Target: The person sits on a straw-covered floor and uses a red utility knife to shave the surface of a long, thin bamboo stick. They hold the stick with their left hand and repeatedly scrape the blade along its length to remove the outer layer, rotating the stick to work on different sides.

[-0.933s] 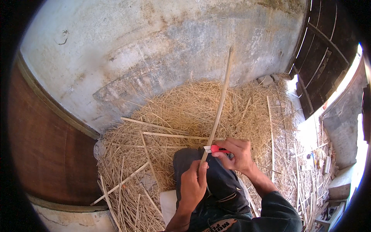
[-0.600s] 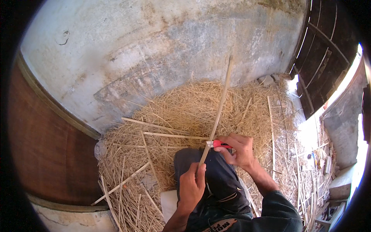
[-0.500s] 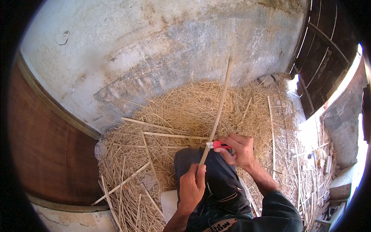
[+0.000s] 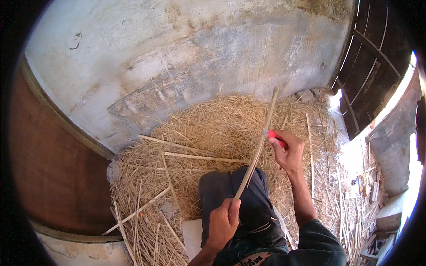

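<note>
My left hand (image 4: 224,224) is closed round the lower end of a long pale wooden strip, probably bamboo (image 4: 256,155), which slants up and away to the right over my knees. Higher up the strip, my right hand (image 4: 288,150) grips a red utility knife (image 4: 278,138). Its blade meets the strip's right side, partly hidden at the contact. A thin sliver stands slightly off the strip below the blade. Dark trousers (image 4: 233,186) cover my legs underneath.
Straw-like shavings (image 4: 208,119) cover the floor against a stained wall (image 4: 146,57). Several loose strips lie at the left, including one pale strip (image 4: 204,157). A brown panel (image 4: 57,164) stands left; a dark slatted wooden panel (image 4: 372,48) is at the upper right.
My right hand and the knife have slid up along the strip, away from my left hand. The strip's far end has dipped and shifted right; a sliver now lifts along it.
</note>
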Tool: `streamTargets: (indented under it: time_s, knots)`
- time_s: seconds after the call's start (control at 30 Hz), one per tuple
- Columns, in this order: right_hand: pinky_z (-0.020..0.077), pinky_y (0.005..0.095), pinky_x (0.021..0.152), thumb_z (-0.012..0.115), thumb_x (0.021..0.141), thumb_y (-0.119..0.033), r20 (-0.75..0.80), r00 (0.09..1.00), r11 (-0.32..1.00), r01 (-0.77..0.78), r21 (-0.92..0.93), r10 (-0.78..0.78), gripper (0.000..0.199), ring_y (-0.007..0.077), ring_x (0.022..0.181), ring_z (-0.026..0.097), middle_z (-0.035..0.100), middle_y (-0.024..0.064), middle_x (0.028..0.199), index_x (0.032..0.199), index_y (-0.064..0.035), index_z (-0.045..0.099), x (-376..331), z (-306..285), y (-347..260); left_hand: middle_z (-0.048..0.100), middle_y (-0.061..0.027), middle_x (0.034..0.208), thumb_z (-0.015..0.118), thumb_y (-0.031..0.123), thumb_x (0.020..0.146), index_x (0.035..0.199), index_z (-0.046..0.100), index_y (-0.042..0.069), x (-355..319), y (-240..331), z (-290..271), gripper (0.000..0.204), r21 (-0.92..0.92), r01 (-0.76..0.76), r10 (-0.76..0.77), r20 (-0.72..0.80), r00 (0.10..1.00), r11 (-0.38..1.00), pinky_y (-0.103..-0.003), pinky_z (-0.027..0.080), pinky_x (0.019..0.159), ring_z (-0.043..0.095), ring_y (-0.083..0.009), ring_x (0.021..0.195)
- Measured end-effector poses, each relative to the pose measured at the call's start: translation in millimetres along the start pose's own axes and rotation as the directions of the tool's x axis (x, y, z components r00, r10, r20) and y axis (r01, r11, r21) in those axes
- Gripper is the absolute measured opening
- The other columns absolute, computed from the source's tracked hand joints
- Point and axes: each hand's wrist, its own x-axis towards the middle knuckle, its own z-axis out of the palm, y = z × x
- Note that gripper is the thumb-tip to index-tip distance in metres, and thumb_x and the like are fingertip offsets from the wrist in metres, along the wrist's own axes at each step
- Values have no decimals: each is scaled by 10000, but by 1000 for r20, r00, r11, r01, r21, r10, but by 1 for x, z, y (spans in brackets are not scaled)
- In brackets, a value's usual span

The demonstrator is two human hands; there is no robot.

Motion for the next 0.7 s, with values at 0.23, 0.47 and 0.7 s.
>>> streamTargets:
  time_s: [0.23, 0.47, 0.7]
  knots:
    - [559, 333, 656, 838, 874, -165, 56, 997, 998, 55, -34, -53, 201, 257, 727, 731, 754, 130, 873, 1023, -40, 788, 8, -10, 2, 612, -154, 659, 632, 278, 1077, 1032, 695, 20, 13, -5, -19, 269, -113, -53, 61, 70, 996, 992, -391, 467, 560, 632, -260, 566]
    - [516, 317, 625, 832, 876, -155, 87, 990, 994, 104, 43, -108, 212, 231, 678, 681, 728, 108, 847, 1042, -34, 778, -2, -18, -21, 688, -15, 818, 619, 278, 1091, 1229, 711, 18, 41, -18, -16, 308, -399, -191, 214, 12, 977, 897, -263, 489, 598, 612, -81, 658]
    - [506, 310, 609, 837, 877, -158, 166, 986, 977, -42, 208, 8, 220, 189, 653, 660, 727, 88, 827, 1043, -28, 773, -10, -20, -23, 612, -8, 750, 724, 177, 1028, 1221, 746, -30, 41, 11, -7, 284, -460, -143, 148, -26, 989, 876, -240, 401, 594, 514, -52, 675]
